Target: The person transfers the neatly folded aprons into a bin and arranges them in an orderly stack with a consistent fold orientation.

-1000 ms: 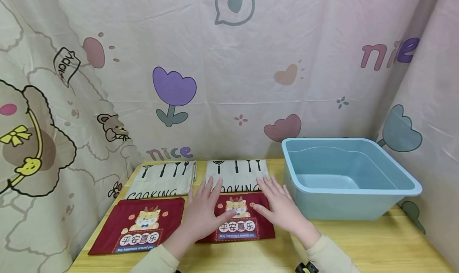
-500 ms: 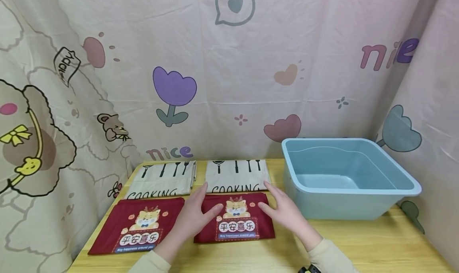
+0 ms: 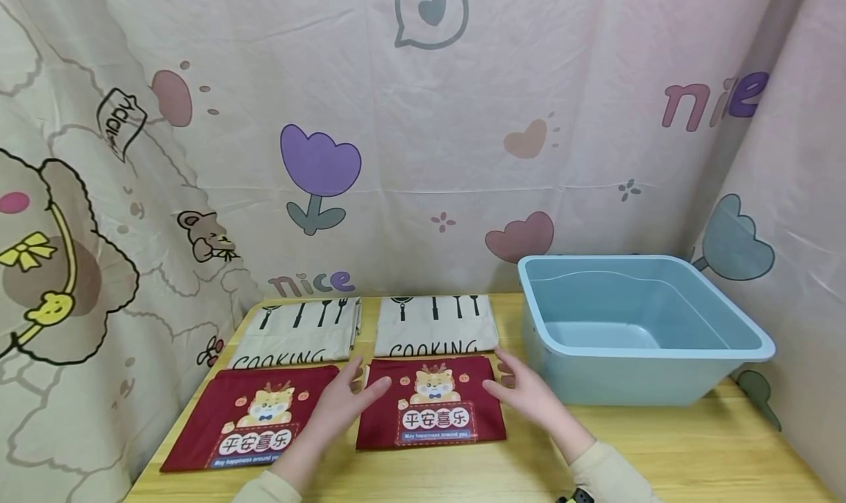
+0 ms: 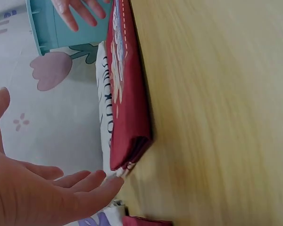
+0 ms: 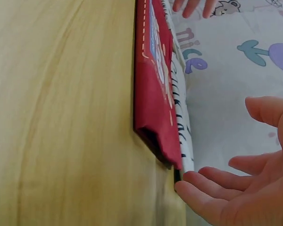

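A folded red cloth [image 3: 432, 407] with a cartoon animal print lies flat on the wooden table [image 3: 661, 451], with one hand on each side of it. My left hand [image 3: 344, 402] is open at its left edge, the thumb reaching over the hem. Open too, my right hand [image 3: 525, 394] sits by the cloth's right edge. In the left wrist view my left hand [image 4: 42, 193] hovers just off the red cloth [image 4: 127, 108]. From the right wrist, straight fingers of my right hand [image 5: 240, 193] are near a corner of the red cloth [image 5: 155, 94].
A second red cloth [image 3: 254, 415] lies to the left. Two white "COOKING" cloths [image 3: 300, 330] [image 3: 436, 325] lie behind the red ones. A light blue plastic tub [image 3: 634, 327] stands at the right. Printed curtains enclose the back and sides.
Both hands slid off the top of the right red cloth, drawing back and apart to its left and right edges. The cloth stayed flat.
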Demonstrator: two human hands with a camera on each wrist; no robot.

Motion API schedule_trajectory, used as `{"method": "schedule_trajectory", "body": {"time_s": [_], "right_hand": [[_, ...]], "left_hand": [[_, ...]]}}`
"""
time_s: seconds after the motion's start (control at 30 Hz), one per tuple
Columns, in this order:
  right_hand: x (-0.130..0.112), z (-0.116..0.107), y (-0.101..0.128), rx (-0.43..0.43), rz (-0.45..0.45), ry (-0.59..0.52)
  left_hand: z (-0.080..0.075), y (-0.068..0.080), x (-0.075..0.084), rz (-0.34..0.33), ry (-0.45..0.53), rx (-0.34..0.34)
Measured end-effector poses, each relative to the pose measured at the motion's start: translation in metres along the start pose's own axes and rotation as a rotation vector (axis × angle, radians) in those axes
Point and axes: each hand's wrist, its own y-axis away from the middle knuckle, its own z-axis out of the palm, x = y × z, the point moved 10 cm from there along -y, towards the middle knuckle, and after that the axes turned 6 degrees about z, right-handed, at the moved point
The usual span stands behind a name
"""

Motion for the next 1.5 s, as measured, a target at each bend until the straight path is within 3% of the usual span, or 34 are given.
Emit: {"method": "schedule_trajectory", "body": {"time_s": [0.23,0.4,0.73,1.03,1.5], "right_hand": [[0.011,0.003,-0.002,-0.002,0.06,-0.032],[0.018,0.004,-0.004,0.004,0.089,-0.06],[0.038,0.011,-0.007,-0.037,0.251,-0.24],[0.043,0.019,-0.012,-0.077,0.274,-0.284],[0.047,0.019,-0.014,-0.053,0.313,-0.296]], "left_hand": [[-0.002,-0.001,-0.013,-0.076,0.013,-0.013],[0.0,0.0,-0.02,-0.115,0.084,-0.04],[0.005,-0.001,-0.029,-0.194,0.196,-0.067],[0.009,-0.007,-0.035,-0.214,0.23,-0.069],[0.009,-0.007,-0.036,-0.228,0.282,-0.028]]}}
